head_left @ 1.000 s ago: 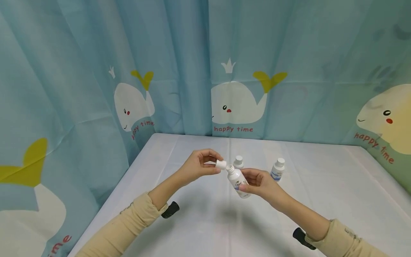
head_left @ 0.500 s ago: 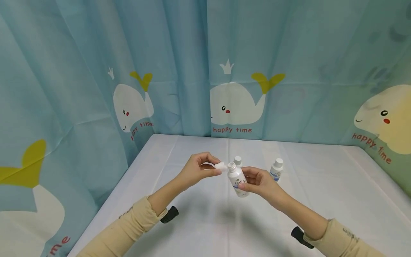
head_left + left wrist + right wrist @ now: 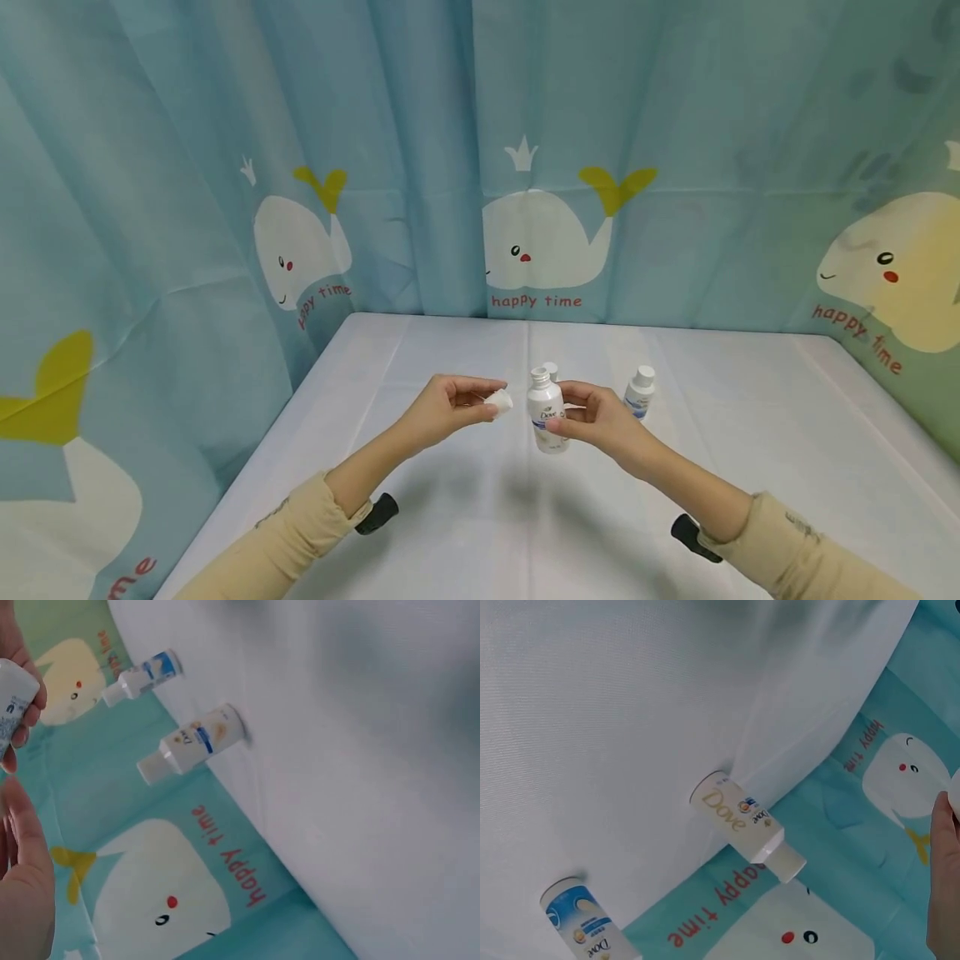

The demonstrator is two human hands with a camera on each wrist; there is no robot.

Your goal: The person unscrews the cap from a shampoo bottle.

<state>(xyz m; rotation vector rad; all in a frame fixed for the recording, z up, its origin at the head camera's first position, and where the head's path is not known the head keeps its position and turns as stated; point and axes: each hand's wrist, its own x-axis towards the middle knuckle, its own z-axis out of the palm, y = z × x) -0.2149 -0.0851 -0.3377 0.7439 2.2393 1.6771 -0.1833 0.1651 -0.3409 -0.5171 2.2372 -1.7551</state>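
Note:
In the head view my left hand (image 3: 442,414) pinches a small white cap (image 3: 499,402) between fingers and thumb. To the right of it, my right hand (image 3: 609,423) grips a white Dove bottle (image 3: 545,408) around its side. That bottle is uncapped, nearly upright and raised over the table, its threaded neck showing. A gap separates cap and bottle. The left wrist view catches my left hand (image 3: 26,877) at its left edge, with the cap out of sight and part of the gripped bottle (image 3: 13,701) above.
Two capped Dove bottles stand on the white table (image 3: 420,533). One bottle (image 3: 551,369) is mostly hidden behind the gripped one; the other bottle (image 3: 640,392), with a blue label, stands further right. A blue whale-print curtain (image 3: 420,167) hangs along the table's back and left.
My left hand has drawn the cap left and down, away from the bottle's mouth. The bottle has turned from leaning left to nearly upright in my right hand. The view has shifted slightly.

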